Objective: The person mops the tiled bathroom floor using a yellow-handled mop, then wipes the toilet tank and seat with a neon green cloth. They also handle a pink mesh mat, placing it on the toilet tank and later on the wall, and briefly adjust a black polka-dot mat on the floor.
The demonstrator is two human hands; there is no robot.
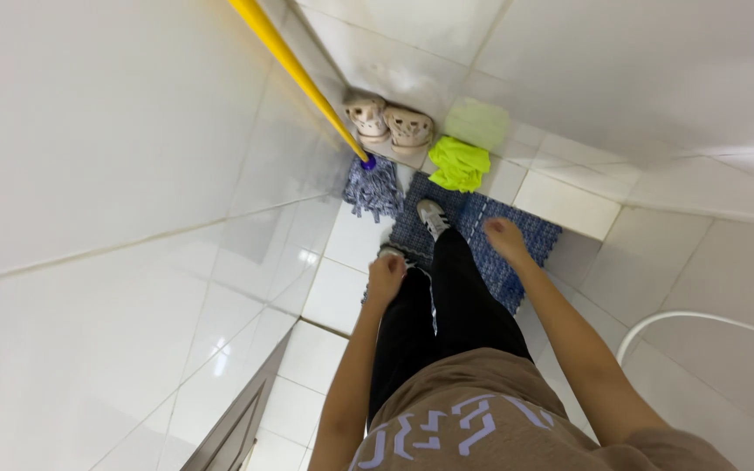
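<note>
Both hands hang empty: the left hand (386, 277) loosely curled, the right hand (506, 238) relaxed over the blue floor mat (517, 235). The yellow-handled mop (373, 186) leans untouched in the corner ahead, beside the pale clogs (390, 126) and green cloth (459, 163); reaching it calls for a step forward.

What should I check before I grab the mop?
1. Left hand free: ok, holds nothing.
2. Right hand free: ok, holds nothing.
3. Mop in place: ok, yellow handle leans on the wall, head on the floor.
4. Footing: ok, both feet on the blue mat.
5. Things near the mop head: not ok, the clogs and green cloth lie close by.
6. Floor wet: cannot tell, the tiles shine.
</note>
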